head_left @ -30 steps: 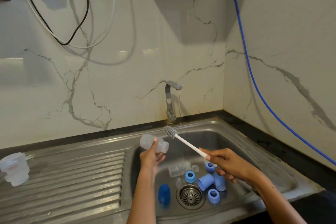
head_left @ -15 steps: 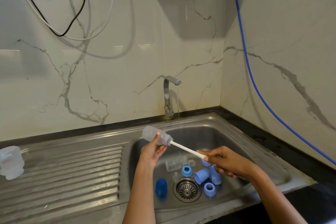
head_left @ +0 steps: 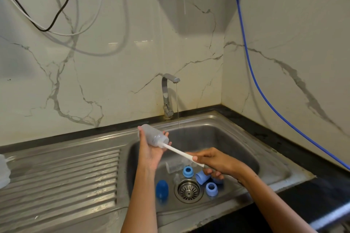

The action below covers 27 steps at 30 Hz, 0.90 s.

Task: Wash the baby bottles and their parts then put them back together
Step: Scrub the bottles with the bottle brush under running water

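While tap [head_left: 169, 89] runs, caps [head_left: 211, 189] crowd drain [head_left: 188, 190].

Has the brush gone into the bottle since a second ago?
Yes. The brush head, earlier out in the open beside the tap's water stream, now sits inside the bottle, to the left of the stream; only its white handle shows.

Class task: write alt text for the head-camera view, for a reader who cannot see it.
Over a steel sink, the left hand holds a clear baby bottle while the right hand pushes a white bottle brush inside. Blue bottle parts lie around the drain; the tap runs thinly.
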Motion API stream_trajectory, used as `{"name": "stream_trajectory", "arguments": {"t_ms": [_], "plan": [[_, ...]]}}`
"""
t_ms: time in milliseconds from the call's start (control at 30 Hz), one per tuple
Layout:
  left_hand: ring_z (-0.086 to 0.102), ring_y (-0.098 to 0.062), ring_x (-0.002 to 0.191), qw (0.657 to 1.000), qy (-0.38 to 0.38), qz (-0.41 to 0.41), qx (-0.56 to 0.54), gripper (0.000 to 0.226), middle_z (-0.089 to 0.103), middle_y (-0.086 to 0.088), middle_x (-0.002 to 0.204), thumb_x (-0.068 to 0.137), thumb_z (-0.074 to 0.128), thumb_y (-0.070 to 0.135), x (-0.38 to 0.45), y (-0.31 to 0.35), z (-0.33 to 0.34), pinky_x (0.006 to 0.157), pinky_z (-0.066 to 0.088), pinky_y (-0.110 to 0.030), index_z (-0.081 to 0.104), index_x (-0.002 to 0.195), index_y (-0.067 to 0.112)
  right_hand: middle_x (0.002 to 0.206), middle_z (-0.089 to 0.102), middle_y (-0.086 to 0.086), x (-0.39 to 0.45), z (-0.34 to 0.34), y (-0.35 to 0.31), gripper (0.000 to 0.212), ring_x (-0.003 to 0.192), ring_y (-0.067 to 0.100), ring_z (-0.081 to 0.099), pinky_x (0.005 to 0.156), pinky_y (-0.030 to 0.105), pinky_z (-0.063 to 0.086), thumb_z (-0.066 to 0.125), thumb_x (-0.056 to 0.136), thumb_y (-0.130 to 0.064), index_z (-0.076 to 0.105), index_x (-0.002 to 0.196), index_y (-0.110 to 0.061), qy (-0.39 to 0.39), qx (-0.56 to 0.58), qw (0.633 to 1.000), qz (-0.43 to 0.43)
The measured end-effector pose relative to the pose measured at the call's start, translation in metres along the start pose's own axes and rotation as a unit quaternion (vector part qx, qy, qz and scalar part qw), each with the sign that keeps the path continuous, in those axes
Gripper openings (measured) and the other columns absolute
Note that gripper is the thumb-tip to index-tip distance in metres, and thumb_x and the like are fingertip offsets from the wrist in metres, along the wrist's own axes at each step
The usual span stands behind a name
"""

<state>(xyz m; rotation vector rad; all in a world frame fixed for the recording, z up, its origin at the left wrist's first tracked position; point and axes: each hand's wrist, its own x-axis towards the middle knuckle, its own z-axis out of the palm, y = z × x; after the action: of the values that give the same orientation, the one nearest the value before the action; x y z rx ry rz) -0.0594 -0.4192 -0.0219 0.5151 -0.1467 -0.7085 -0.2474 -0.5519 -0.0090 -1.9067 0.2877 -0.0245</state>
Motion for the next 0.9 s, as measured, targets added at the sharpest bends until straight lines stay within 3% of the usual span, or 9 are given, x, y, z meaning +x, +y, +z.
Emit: {"name": "stream_trajectory", "arguments": {"t_ms": [67,167,300,433,533,667,767,833,900], "plan": [[0.054,-0.036,0.113,1.000,0.000,0.000,-0.015,0.057,0.052,-0.023,0.124,0.087,0.057,0.045,-0.001,-0.003,0.000,0.096,0.043,-0.054,0.044,0.130,0.010,0.049,0.046,-0.012,0.002,0.001,0.002,0.030,0.041,0.002,0.037,0.038,0.016,0.030,0.050,0.099,-0.031,0.058,0.128,-0.037,0.048,-0.041,0.998,-0.030],[0.062,-0.032,0.102,0.998,0.040,0.015,0.055,0.040,0.058,-0.024,0.120,0.096,0.051,0.019,-0.003,-0.009,0.002,0.078,0.052,-0.045,0.044,0.132,0.002,0.055,0.044,-0.008,0.004,0.002,0.004,0.031,0.047,0.003,0.037,0.042,0.019,0.031,0.050,0.099,-0.028,0.058,0.129,-0.034,0.098,-0.068,0.991,-0.058],[0.070,-0.025,0.086,0.992,0.068,0.048,0.098,0.042,0.066,-0.017,0.104,0.071,0.074,0.016,-0.005,0.000,0.002,0.062,0.058,-0.035,0.060,0.109,0.002,0.055,0.040,-0.002,-0.003,-0.007,-0.001,0.029,0.041,0.006,0.031,0.036,0.016,0.027,0.050,0.098,-0.035,0.060,0.125,-0.042,-0.017,0.068,0.997,-0.017],[0.059,-0.031,0.106,0.998,0.050,0.009,0.046,0.029,0.058,-0.020,0.112,0.081,0.067,0.010,-0.001,0.001,-0.004,0.081,0.054,-0.045,0.051,0.106,0.009,0.056,0.039,-0.001,-0.002,-0.007,0.004,0.029,0.040,0.005,0.030,0.035,0.015,0.027,0.052,0.097,-0.037,0.062,0.125,-0.033,-0.078,0.091,0.992,0.046],[0.058,-0.030,0.111,0.994,0.063,0.038,0.082,0.028,0.060,-0.019,0.114,0.085,0.066,0.014,0.000,-0.008,0.001,0.101,0.044,-0.052,0.054,0.109,0.008,0.050,0.049,-0.012,0.005,-0.002,0.008,0.028,0.041,0.002,0.038,0.040,0.015,0.033,0.052,0.098,-0.035,0.061,0.124,-0.036,-0.003,-0.044,0.999,-0.010],[0.055,-0.030,0.095,0.993,0.035,0.092,0.060,0.058,0.051,-0.018,0.109,0.090,0.056,0.034,-0.006,-0.007,0.005,0.088,0.048,-0.051,0.042,0.133,-0.002,0.079,0.068,-0.023,0.012,0.004,0.009,0.033,0.063,-0.001,0.055,0.065,0.022,0.052,0.054,0.098,-0.030,0.058,0.130,-0.036,0.108,-0.218,0.965,-0.095],[0.056,-0.036,0.102,0.996,0.001,0.073,-0.041,0.053,0.054,-0.022,0.117,0.097,0.043,0.029,-0.006,0.001,0.000,0.085,0.049,-0.048,0.035,0.141,0.000,0.059,0.052,-0.010,0.008,0.003,0.007,0.030,0.045,0.003,0.040,0.042,0.020,0.039,0.053,0.097,-0.035,0.060,0.126,-0.041,0.030,-0.035,0.997,-0.060],[0.061,-0.033,0.106,0.996,-0.035,0.075,-0.031,0.058,0.062,-0.021,0.115,0.088,0.060,0.030,-0.007,0.005,0.003,0.089,0.052,-0.046,0.041,0.136,0.005,0.054,0.040,-0.005,0.003,-0.008,0.002,0.029,0.040,0.005,0.030,0.035,0.016,0.027,0.052,0.097,-0.038,0.061,0.124,-0.043,-0.055,0.105,0.993,-0.002],[0.060,-0.030,0.112,0.996,-0.053,0.070,-0.001,0.087,0.062,-0.020,0.120,0.058,0.087,0.028,-0.008,0.007,0.008,0.093,0.050,-0.046,0.044,0.131,0.009,0.055,0.037,-0.002,0.001,-0.015,-0.001,0.031,0.038,0.005,0.027,0.033,0.016,0.024,0.051,0.097,-0.037,0.061,0.126,-0.038,-0.113,0.165,0.979,0.029]]}}
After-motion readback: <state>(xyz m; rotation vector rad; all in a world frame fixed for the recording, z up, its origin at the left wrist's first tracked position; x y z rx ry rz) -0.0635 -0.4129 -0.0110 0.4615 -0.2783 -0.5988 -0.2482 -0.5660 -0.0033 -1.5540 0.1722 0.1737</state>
